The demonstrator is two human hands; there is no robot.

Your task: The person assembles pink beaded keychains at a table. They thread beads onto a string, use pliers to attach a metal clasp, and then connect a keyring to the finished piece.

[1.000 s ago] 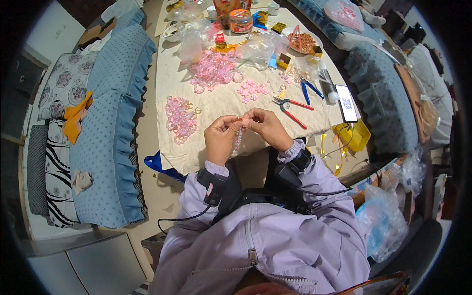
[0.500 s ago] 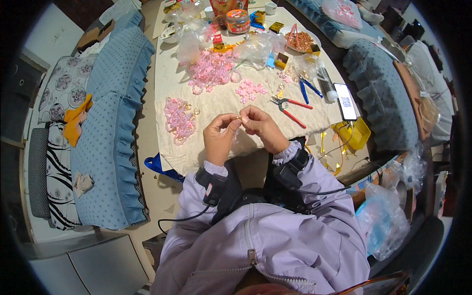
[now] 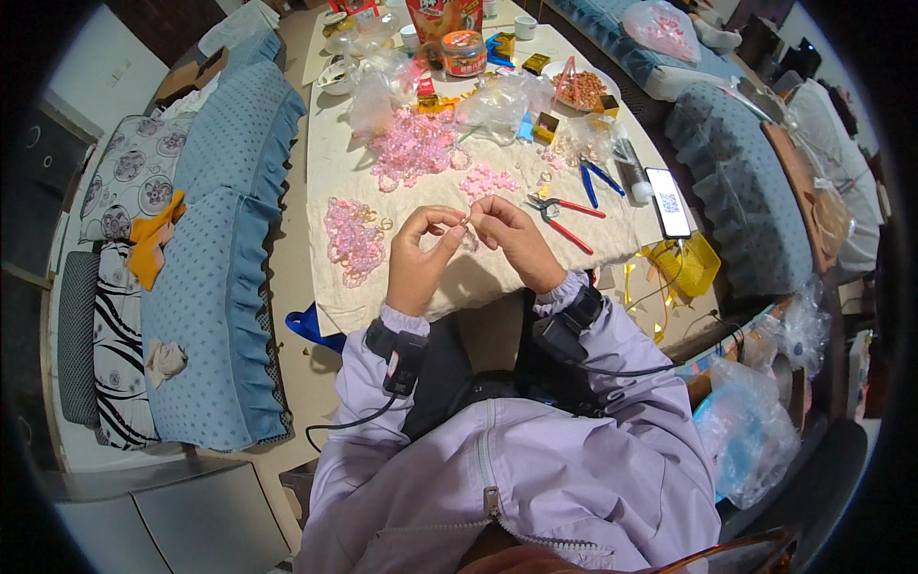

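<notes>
Two-handed fingertip pinch on a pink beaded piece

The pink beaded piece [image 3: 469,241] hangs between the hands, above the near part of a beige cloth [image 3: 354,304] spread on the white desk [image 3: 330,124]. A gold-coloured fitting [image 3: 466,221] shows at its upper end. The left hand [image 3: 421,260] grips from the left, thumb and forefinger brought almost together at the fitting, the other fingers loosely bent. The right hand [image 3: 521,241] meets it from the opposite side, thumb and forefinger likewise nearly closed at the same end. Facing pinches of this kind probably steady so small a part while leaving the beads free below; the exact contact is hidden, and which hand bears the weight cannot be told.

Around the hands, supplies lie within easy reach, presumably for that reason: a cluster of pink beadwork [image 3: 355,244] to the left, a larger pink bead heap [image 3: 413,148] beyond, and pink flower-shaped pieces [image 3: 489,180] just past the fingertips. Red-handled pliers [image 3: 579,207] and blue-handled pliers [image 3: 589,187] rest to the right, their handles splayed. Farther right, a phone [image 3: 668,204] lies face up by the desk's edge, near a yellow basket [image 3: 703,268]. At the far end stand a lidded jar [image 3: 464,57] and a plate of brown nuts or beans [image 3: 579,88].
</notes>
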